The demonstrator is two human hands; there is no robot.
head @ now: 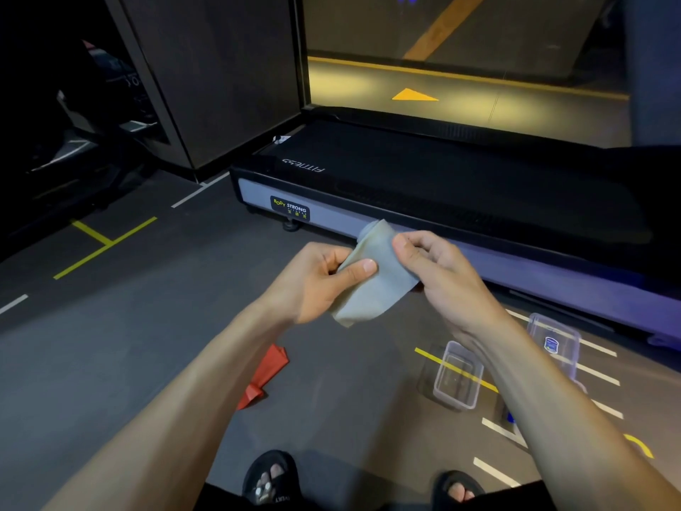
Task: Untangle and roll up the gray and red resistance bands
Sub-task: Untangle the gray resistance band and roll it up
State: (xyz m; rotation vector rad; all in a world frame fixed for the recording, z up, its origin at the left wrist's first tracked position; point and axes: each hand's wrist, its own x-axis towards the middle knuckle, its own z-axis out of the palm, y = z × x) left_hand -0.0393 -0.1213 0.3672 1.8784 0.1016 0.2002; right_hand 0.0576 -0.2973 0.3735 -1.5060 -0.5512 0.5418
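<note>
Gray band (372,285) pinched between left hand (317,278) and right hand (438,274), red band (263,378) on floor below, near clear tub (458,378)

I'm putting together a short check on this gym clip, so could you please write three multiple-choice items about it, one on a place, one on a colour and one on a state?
1. Where does the red band lie?
A. on the floor, under the left forearm
B. on the treadmill
C. inside the clear container

2. What colour is the band held in the hands?
A. blue
B. gray
C. yellow

3. How is the gray band being held?
A. by the right hand alone
B. by neither hand, it lies on the floor
C. by both hands

Answers:
1. A, as the red band rests on the dark floor, apart from the treadmill and the clear container.
2. B, as it looks pale gray.
3. C, as the left hand and the right hand each grip it.
</note>
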